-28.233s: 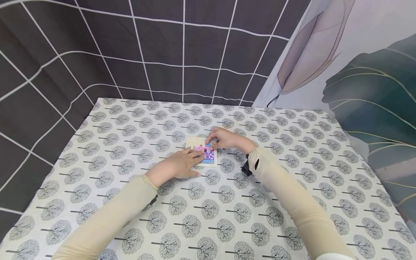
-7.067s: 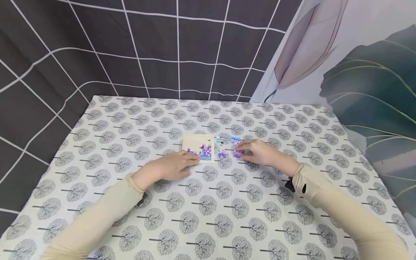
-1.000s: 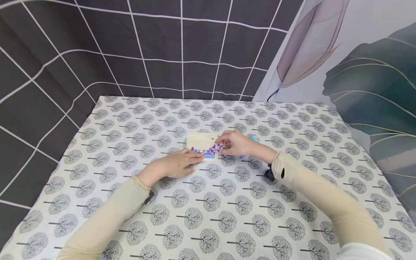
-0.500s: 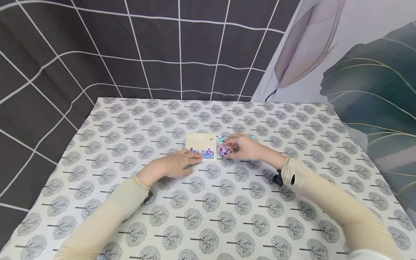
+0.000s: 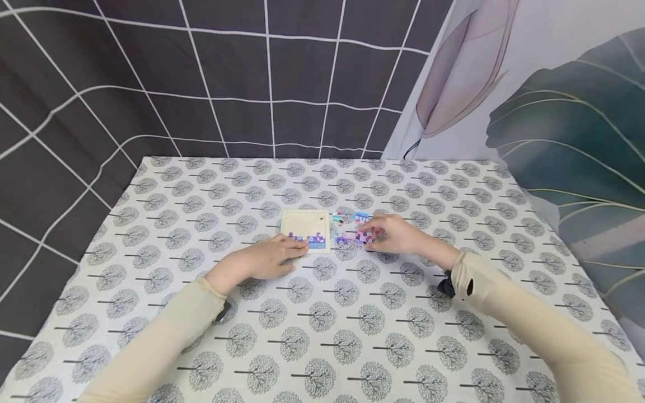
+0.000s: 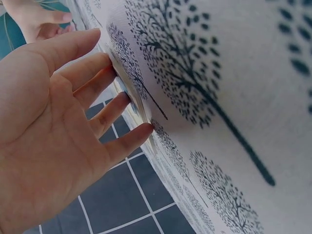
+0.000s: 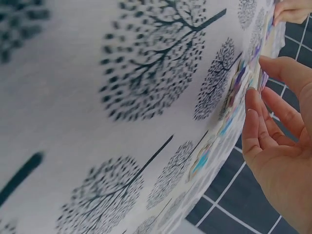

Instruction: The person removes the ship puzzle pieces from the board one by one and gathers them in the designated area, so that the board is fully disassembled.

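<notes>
Well, mid-frame, your left hand, fingers spread, could skew jigsaw tray by pushing; right hand: pinch, can't tell.

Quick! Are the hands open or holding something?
Left hand: open, touching the puzzle board.
Right hand: at the puzzle pieces; can't tell if it's holding one.

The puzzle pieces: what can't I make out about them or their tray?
Head view: artwork on the loose puzzle pieces, too small.
Head view: near left corner of the tray, behind the left grip.
Head view: whether the right grip pinches a piece, too small.
Right wrist: piece outlines, blurred.
</notes>
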### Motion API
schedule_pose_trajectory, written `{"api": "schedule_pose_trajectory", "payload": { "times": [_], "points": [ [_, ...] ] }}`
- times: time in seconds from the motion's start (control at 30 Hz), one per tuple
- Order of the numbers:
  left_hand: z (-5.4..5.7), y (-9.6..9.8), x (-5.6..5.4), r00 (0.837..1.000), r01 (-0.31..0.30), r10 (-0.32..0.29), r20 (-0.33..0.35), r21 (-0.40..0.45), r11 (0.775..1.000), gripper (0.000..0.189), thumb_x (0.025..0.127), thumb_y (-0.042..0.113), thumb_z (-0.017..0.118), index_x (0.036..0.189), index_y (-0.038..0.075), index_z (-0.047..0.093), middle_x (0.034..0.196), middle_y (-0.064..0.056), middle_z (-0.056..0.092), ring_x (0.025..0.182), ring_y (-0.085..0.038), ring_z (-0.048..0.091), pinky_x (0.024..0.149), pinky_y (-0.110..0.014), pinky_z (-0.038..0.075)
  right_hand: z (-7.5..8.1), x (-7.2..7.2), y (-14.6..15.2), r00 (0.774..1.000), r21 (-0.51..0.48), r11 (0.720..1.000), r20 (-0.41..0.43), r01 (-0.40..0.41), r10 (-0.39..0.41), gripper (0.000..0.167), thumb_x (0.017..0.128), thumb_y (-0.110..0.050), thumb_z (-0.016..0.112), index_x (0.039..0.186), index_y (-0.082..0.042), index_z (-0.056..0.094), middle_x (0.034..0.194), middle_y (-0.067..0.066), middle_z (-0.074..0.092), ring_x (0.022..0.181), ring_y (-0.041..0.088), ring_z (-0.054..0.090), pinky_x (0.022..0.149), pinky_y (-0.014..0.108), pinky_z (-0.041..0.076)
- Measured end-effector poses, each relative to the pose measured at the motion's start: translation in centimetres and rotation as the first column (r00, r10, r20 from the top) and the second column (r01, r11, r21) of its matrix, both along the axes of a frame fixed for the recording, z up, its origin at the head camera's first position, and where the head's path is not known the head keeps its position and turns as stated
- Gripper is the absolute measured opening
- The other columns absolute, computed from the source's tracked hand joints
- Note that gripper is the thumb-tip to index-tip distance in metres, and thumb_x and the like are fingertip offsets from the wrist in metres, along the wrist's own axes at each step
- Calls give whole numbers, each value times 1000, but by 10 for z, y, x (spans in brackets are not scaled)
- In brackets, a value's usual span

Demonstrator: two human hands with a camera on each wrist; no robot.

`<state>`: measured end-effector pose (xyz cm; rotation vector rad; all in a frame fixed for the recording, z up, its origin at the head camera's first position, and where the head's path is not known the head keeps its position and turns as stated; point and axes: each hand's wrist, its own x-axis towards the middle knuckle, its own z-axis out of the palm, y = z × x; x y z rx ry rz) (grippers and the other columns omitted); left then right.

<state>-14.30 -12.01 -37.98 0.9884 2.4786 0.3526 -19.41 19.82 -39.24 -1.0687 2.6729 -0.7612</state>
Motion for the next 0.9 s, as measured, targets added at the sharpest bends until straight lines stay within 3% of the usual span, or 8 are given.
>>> {"api": "schedule_pose_trajectory", "payload": {
  "times": [0.2,0.47,0.7,0.9],
  "points": [
    [-2,0,0,1000,5,-5,-10,-6,1000,52,96,24,48,144,11,34,152,-5,27,138,-32,26,114,-50,22,2,6,9,999,5,999,13,36,-36,37,75,-13,76,110,-3,66,86,1,64,77,17,59,74,32,55],
    [-2,0,-2,1000,11,-11,-13,-10,1000,52,96,25,48,145,11,33,152,-4,26,138,-32,25,114,-50,20,-1,8,19,999,40,998,-3,50,-50,36,76,-12,75,109,-2,66,87,2,64,76,14,59,70,26,55],
    [-5,-1,-1,1000,20,-20,-22,-4,1000,52,96,24,48,144,10,34,152,-5,27,138,-32,26,114,-50,21,-4,10,30,999,29,998,-10,52,-52,36,76,-10,74,109,0,65,87,3,63,79,16,60,78,30,56],
    [-3,-2,0,1000,22,-22,-15,2,1000,52,96,23,47,144,9,33,152,-6,26,138,-33,25,114,-50,20,-5,11,39,997,31,997,-3,74,-74,37,76,-11,74,109,1,64,87,3,63,78,15,60,77,29,57]
  ]
}}
